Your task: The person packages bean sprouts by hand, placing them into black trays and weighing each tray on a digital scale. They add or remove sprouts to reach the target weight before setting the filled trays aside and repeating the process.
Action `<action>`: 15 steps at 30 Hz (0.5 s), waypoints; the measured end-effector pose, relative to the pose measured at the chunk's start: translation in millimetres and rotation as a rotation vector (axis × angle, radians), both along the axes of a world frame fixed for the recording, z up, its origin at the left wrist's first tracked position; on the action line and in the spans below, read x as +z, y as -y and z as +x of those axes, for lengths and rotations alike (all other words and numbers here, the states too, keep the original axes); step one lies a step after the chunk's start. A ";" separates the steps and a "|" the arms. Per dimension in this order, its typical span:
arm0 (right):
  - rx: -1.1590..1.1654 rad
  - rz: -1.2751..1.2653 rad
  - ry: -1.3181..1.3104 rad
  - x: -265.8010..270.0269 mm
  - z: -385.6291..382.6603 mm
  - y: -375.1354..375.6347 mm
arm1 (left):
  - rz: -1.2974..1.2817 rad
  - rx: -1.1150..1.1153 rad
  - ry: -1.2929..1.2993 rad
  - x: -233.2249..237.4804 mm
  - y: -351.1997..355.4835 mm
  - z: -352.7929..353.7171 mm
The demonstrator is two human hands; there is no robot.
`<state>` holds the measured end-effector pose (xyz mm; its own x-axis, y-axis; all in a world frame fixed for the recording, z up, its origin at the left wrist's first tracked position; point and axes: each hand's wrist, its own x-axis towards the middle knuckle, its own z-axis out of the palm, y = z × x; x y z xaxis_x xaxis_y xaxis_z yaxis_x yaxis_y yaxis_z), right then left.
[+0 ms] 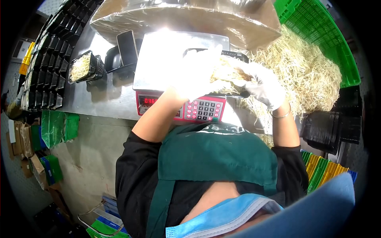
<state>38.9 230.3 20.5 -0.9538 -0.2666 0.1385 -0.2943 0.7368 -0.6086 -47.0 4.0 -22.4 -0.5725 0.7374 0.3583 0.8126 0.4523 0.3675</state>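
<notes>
A black plastic tray (pixel 234 54) heaped with bean sprouts (pixel 227 73) is on the steel plate of a red scale (pixel 143 104). My right hand (pixel 262 85), in a white glove, curls its fingers around sprouts at the tray's right side. My left hand (pixel 200 73), also gloved in white, is at the left side of the tray against the sprouts. Glare washes out its fingers, so their closure is hidden. The scale's red digits are lit but partly covered by my left forearm.
A large pile of sprouts (pixel 305 71) lies at right beside a green crate (pixel 317 31). A plastic-wrapped box (pixel 190 20) stands behind the scale. At left are a filled tray (pixel 81 68), a phone (pixel 127 47) leaning in a black tray, and stacked black trays (pixel 45 67).
</notes>
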 end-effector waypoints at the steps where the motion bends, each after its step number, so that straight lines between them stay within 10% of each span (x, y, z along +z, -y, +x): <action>1: -0.032 -0.044 0.018 5.2 3.6 7.7 | -0.018 -0.006 0.039 -1.4 -0.4 -0.6; 15: -0.380 -0.682 0.030 48.1 17.5 -43.1 | -0.071 0.049 -0.211 9.0 0.7 6.4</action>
